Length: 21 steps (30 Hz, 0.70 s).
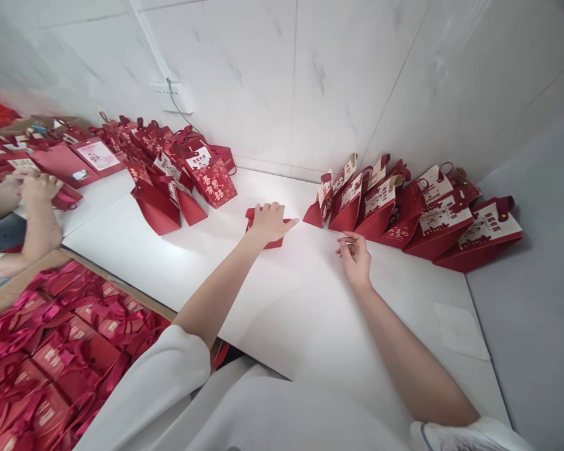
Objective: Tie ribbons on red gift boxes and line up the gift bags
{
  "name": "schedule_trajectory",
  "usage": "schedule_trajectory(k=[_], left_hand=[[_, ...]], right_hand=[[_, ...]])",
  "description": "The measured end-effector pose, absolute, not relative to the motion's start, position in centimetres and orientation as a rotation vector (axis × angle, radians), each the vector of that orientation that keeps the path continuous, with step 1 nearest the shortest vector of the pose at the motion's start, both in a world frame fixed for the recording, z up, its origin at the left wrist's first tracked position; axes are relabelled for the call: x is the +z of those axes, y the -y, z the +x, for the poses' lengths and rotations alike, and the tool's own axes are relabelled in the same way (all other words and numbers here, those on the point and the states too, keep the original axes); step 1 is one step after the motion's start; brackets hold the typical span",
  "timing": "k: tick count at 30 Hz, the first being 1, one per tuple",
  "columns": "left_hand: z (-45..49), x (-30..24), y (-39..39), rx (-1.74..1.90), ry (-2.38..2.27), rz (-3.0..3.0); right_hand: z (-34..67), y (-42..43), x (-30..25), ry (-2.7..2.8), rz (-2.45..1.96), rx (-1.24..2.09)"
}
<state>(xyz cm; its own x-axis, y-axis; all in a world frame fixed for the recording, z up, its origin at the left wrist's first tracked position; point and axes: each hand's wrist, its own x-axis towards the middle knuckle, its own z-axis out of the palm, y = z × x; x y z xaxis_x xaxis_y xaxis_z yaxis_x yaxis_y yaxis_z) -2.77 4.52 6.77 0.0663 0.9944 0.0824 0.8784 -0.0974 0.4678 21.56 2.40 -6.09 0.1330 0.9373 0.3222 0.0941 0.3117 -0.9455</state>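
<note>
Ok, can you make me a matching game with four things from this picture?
Things:
1. left hand
2. right hand
3. socket
4. carton

Places and states:
A. on the wall
B. lower left, holding many ribboned boxes
C. palm down on a red box
D. fingers bent, near the right-hand row of boxes

Right pairs: 1-C, 2-D, 3-A, 4-B

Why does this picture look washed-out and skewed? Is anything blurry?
Head view: pale glare on the table, with a faint shadow beside the left arm; head view: lines on the wall slant, likely from a wide lens; head view: boxes at lower left look soft.
</note>
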Motion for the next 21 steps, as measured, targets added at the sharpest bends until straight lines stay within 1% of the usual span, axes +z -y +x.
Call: schedule_trajectory(k=[2, 4, 5, 7, 9, 11, 13, 15, 17, 21], left_hand=[[-3.0, 7.1, -4.1, 0.453, -1.637, 2.211], [-3.2, 7.4, -3.7, 0.44, -1.55, 2.278], [-3.3, 7.4, -3.5, 0.462, -1.613, 2.286], [-3.6, 7.2, -3.3, 0.484, -1.891, 2.21], [-4.0, 6.9, -3.2, 0.417, -2.127, 2.038], [-4.7, 7.0, -3.0, 0.357, -2.155, 1.94], [-5.8, 7.9, -2.2, 0.351, -2.066, 1.942], [-7.3, 10.1, -0.1, 0.365, -1.966, 1.938], [-9.4, 13.6, 3.3, 0.427, -1.918, 1.898], [-14.8, 21.9, 13.0, 0.239, -2.152, 1.664]], right_hand=[[21.7, -2.4, -6.2, 1.283, -1.09, 0.844], [21.8, -2.4, -6.4, 1.276, -1.101, 0.855], [21.8, -2.4, -6.5, 1.269, -1.107, 0.861], [21.9, -2.5, -6.6, 1.244, -1.117, 0.875], [21.9, -2.5, -6.7, 1.219, -1.123, 0.895], [22.0, -2.4, -6.6, 1.197, -1.129, 0.922], [22.2, -2.2, -6.6, 1.174, -1.142, 0.945], [22.4, -2.0, -6.5, 1.149, -1.156, 0.963], [22.5, -1.9, -6.4, 1.129, -1.161, 0.969], [22.6, -1.8, -6.3, 1.113, -1.171, 1.007]])
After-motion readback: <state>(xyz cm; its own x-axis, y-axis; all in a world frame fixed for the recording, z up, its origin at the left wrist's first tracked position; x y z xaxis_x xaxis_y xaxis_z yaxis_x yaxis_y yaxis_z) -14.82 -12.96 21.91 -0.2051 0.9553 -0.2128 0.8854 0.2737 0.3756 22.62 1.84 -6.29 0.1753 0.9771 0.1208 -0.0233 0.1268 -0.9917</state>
